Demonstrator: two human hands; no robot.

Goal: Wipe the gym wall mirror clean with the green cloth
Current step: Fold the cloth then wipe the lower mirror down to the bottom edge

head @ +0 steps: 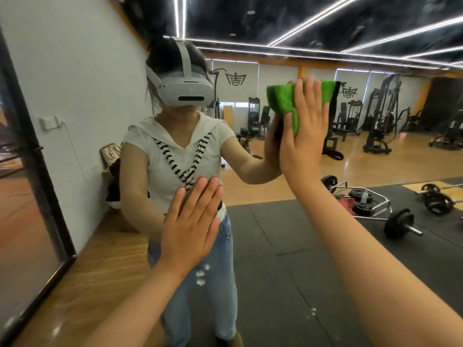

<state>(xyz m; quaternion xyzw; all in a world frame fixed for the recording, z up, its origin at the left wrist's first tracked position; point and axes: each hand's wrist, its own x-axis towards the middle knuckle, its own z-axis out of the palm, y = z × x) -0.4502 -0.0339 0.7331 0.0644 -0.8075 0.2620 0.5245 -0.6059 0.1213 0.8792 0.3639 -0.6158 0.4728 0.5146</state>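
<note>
Mirror (pixel 275 246): fills nearly the whole view, with its dark frame (pixel 37 171) running down the left edge.
Green cloth (pixel 280 96): bunched and pressed flat against the glass, high and right of centre, under the right palm.
Right hand (pixel 304 136): raised, its fingers (pixel 313 96) straight and spread over the cloth, pressing rather than gripping; a fold of cloth sits by the thumb.
Left hand (pixel 193 221): lower and to the left, palm flat on bare glass, fingers straight and released, holding nothing.
White spots (pixel 201 274): small smears on the glass just below the left hand.
Reflection: barbell (pixel 400 225) on black floor mats, weight machines (pixel 380 116) behind.
</note>
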